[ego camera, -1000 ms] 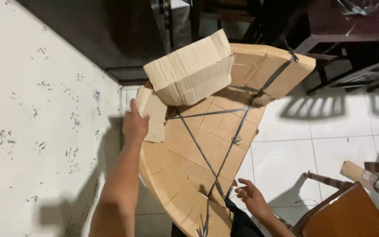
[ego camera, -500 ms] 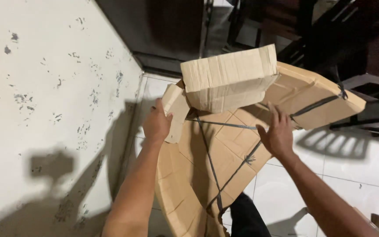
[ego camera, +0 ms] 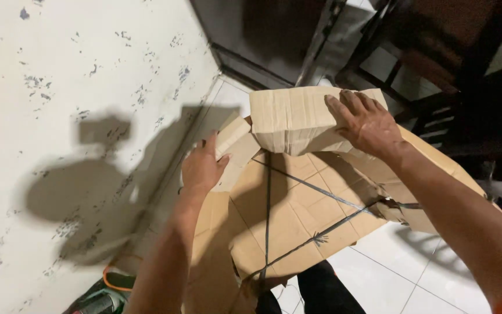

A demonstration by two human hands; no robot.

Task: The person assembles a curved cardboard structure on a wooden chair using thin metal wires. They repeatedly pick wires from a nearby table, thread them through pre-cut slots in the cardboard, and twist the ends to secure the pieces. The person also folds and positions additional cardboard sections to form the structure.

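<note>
I'm steadying the strapped cardboard bundle leaning by the wall: left hand pinching its loose flap, right hand spread flat on its folded top piece. Next, firmer hold needed.

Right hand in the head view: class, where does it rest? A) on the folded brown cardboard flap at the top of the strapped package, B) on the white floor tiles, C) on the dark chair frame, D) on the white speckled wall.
A: the right hand lies palm-down on the folded brown cardboard flap, apart from wall and floor.
</note>
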